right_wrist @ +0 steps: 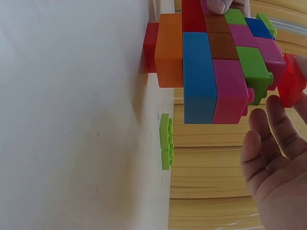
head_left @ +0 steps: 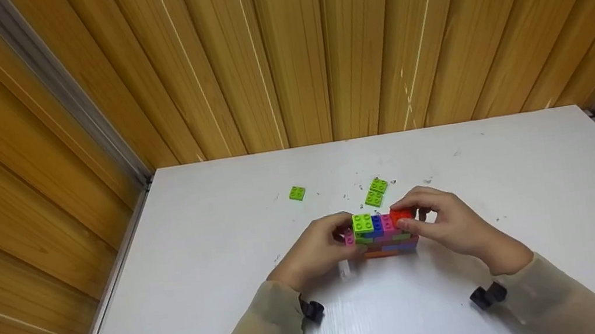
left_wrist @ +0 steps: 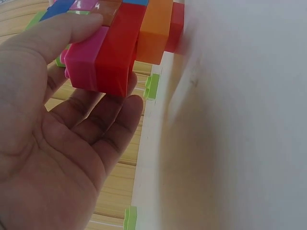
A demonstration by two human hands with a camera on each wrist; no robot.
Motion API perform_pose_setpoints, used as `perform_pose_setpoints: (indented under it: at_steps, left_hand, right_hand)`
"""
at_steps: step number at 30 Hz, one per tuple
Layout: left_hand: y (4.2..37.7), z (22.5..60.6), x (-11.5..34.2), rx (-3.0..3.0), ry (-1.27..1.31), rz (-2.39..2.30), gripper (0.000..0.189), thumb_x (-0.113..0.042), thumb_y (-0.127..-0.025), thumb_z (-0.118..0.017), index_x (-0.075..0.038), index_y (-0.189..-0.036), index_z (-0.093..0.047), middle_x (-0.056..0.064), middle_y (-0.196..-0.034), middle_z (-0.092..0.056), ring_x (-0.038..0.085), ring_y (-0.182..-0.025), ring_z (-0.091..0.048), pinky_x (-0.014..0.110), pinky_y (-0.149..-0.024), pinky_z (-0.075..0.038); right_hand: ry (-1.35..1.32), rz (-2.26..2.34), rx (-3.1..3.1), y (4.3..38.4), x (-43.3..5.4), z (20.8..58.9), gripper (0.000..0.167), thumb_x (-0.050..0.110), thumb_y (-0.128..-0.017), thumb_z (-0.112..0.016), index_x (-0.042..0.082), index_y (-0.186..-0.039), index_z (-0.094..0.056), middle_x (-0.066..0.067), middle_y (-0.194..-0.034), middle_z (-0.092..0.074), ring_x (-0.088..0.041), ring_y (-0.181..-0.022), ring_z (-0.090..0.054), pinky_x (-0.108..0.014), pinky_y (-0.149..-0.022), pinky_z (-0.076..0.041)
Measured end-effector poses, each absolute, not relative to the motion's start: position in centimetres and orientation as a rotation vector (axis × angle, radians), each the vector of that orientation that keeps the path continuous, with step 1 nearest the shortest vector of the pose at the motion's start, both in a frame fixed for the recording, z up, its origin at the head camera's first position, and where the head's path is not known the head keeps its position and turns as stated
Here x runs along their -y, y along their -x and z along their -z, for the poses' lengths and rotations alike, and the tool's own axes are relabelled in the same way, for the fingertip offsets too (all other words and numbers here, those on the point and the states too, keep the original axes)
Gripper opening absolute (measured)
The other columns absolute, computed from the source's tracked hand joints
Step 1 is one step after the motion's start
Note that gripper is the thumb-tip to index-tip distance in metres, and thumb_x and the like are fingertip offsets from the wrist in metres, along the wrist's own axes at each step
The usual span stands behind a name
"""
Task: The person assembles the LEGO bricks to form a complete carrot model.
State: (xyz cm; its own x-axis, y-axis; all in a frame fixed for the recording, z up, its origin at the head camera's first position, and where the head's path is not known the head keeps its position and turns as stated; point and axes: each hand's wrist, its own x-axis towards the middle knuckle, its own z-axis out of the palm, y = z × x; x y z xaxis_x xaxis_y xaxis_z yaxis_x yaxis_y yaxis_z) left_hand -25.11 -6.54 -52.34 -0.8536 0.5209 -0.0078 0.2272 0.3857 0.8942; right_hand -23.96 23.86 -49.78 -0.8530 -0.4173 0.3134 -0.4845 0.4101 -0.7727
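A block built of stacked toy bricks (head_left: 386,240) in pink, blue, green, brown, orange and red stands on the white table, layer over layer. At its left end my left hand (head_left: 319,251) grips it, thumb on the near side and fingers behind, as the left wrist view shows. A light green brick (head_left: 362,222) sits on top at the left. My right hand (head_left: 450,222) pinches a red brick (right_wrist: 290,81) between thumb and fingers, at the top right end of the block. In the right wrist view that brick is right beside a pink brick (right_wrist: 272,53) of the upper layer.
Beyond the block, two green bricks (head_left: 374,198) lie end to end on the white table (head_left: 202,275). Another green brick (head_left: 297,193) lies farther left. Small dark specks are scattered near them. A wood-panelled wall (head_left: 293,61) rises behind the table's far edge.
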Motion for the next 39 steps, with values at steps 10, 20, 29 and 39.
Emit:
perform_pose_setpoints:
  at_steps: [10,20,29,39]
  left_hand:
    - [25.1,52.3,6.4,-2.387,-0.665,-1.431,0.037,-0.012,-0.099,-0.084,-0.026,-0.132,-0.077,-0.012,-0.124,-0.078,0.008,-0.108,-0.069,0.027,-0.100,-0.061]
    - [25.1,52.3,6.4,-2.382,-0.675,-1.445,0.038,-0.013,-0.099,-0.084,-0.028,-0.133,-0.077,-0.012,-0.125,-0.078,0.008,-0.110,-0.069,0.027,-0.102,-0.061]
    - [25.0,52.2,6.4,-2.370,-0.639,-1.444,0.040,-0.013,-0.099,-0.084,-0.029,-0.135,-0.077,-0.013,-0.129,-0.077,0.009,-0.114,-0.070,0.031,-0.106,-0.061]
    - [25.0,52.2,6.4,-2.368,-0.660,-1.451,0.038,-0.019,-0.098,-0.088,-0.030,-0.133,-0.077,-0.012,-0.124,-0.077,0.009,-0.110,-0.070,0.029,-0.104,-0.061]
  right_hand:
    - [-0.751,-1.554,2.610,23.6,-23.8,49.8,0.023,0.015,-0.102,-0.086,0.018,-0.124,-0.083,0.001,-0.114,-0.079,-0.011,-0.098,-0.066,-0.022,-0.088,-0.055]
    - [-0.638,-1.558,2.686,23.3,-23.4,49.2,0.023,0.020,-0.103,-0.085,0.018,-0.125,-0.084,0.001,-0.117,-0.081,-0.015,-0.099,-0.063,-0.026,-0.088,-0.053]
    - [-0.581,-1.550,2.739,23.3,-23.1,49.2,0.023,0.025,-0.103,-0.085,0.019,-0.125,-0.083,0.003,-0.119,-0.080,-0.015,-0.104,-0.061,-0.026,-0.092,-0.051]
    - [-0.699,-1.574,2.637,23.5,-23.9,50.5,0.036,0.018,-0.104,-0.084,0.016,-0.139,-0.078,-0.002,-0.131,-0.075,-0.010,-0.112,-0.066,-0.020,-0.096,-0.056]
